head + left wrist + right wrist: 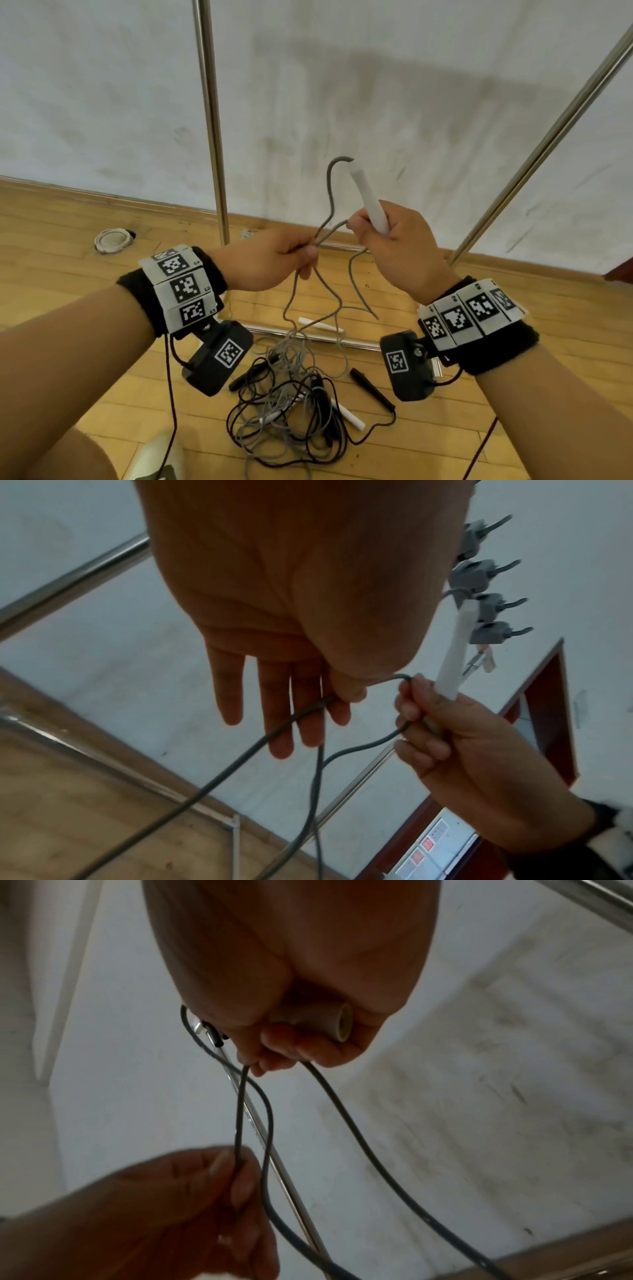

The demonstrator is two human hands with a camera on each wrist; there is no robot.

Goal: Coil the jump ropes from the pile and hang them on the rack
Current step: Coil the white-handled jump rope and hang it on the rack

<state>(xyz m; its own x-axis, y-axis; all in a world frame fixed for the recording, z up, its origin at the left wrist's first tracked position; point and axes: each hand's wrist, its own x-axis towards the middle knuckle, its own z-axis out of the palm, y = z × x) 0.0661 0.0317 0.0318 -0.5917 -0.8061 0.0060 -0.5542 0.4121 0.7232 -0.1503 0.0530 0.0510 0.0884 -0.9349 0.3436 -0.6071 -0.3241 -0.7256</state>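
My right hand (pixel 380 236) grips the white handle (pixel 366 198) of a grey jump rope (pixel 329 192), and its fingers also hold a bend of that rope (pixel 241 1110). My left hand (pixel 274 260) pinches the grey cord (pixel 240 761) between thumb and forefinger, close beside the right hand. From both hands the cord hangs down to a tangled pile (pixel 294 407) of grey and black ropes on the floor. The rack's steel poles (pixel 212 120) rise just behind the hands. Grey hooks (pixel 486 604) on the rack show in the left wrist view.
Black handles (pixel 371 385) and white handles (pixel 320 324) lie among the pile on the wooden floor (pixel 68 325). A slanted steel bar (pixel 548 137) crosses on the right. A round white fitting (pixel 113 240) sits in the floor at left. A white wall (pixel 376 85) stands behind the rack.
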